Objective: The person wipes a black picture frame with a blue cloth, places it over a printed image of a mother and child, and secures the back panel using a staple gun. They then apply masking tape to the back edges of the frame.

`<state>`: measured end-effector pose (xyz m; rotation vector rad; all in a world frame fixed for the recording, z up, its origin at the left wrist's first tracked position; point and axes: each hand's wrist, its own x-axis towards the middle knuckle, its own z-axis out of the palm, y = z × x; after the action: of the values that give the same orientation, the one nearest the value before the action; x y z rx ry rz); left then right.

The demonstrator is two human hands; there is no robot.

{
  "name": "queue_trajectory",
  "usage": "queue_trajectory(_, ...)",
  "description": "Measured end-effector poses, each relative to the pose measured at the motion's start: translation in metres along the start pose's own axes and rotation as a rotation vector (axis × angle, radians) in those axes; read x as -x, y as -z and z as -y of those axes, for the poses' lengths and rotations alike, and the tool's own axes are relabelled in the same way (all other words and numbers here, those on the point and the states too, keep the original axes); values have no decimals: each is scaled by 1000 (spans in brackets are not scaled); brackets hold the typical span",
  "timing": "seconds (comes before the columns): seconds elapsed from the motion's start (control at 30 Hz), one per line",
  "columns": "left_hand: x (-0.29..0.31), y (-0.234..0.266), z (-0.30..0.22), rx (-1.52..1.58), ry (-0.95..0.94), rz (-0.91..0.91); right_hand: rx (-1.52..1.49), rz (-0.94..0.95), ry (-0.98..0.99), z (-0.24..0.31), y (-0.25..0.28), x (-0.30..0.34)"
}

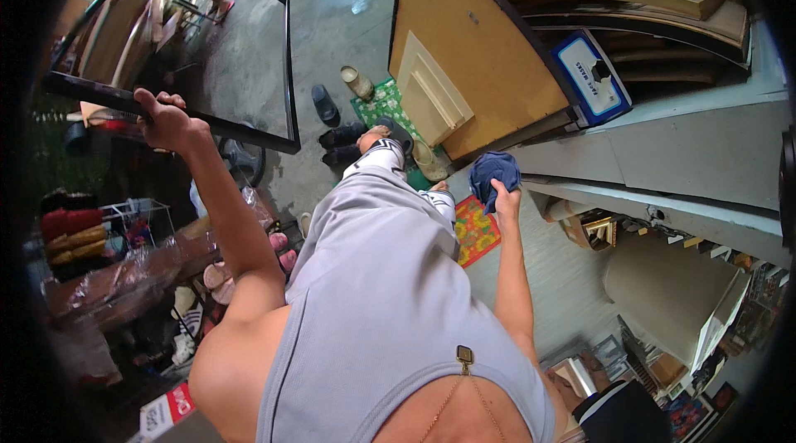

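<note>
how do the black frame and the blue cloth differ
The black frame is a large, rigid rectangle; the blue cloth is a small, crumpled bundle. The black frame is in the left grip, the blue cloth in the right grip. Both are held.

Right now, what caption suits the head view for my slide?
Left hand grips a black frame; right hand holds a blue cloth.

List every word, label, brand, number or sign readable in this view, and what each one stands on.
Wording and brands are left uncopied; print stands on:
Blue-and-white box, upper right: large, legible print.
Red-and-white box, lower left: large print, partly legible.
White sock: dark marks, too small to read.
Black frame and dark blue cloth in the hands: none visible.
</note>
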<state>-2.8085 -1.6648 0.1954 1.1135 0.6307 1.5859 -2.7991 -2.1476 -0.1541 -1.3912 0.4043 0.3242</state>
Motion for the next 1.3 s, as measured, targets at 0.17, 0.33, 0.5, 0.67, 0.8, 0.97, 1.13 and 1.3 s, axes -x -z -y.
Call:
queue_trajectory(0.17,-79,-54,94,-17,7,11,8,-346,-21,-21,-15,9)
queue_trajectory(0.33,-187,-116,248,-267,90,58,-62,-653,-237,-43,-51,33)
queue_trajectory(0.5,-278,-163,420,-813,160,197,132,-1049,-519,-123,-78,58)
queue_trajectory(0.67,-304,-226,515,-1312,60,374,73,-1129,-368,-169,-125,76)
queue_trajectory(0.8,-262,-249,552,-1312,-25,544,54,-1193,-414,-169,-153,72)
queue_trajectory(0.97,-141,-282,562,-1202,-36,812,29,-1321,-393,-169,-192,89)
queue_trajectory(1.13,-56,-316,547,-1078,-61,1030,-95,-1324,-722,-222,-281,121)
queue_trajectory(1.3,-60,-319,538,-982,-55,1138,-156,-1417,-734,-249,-386,153)
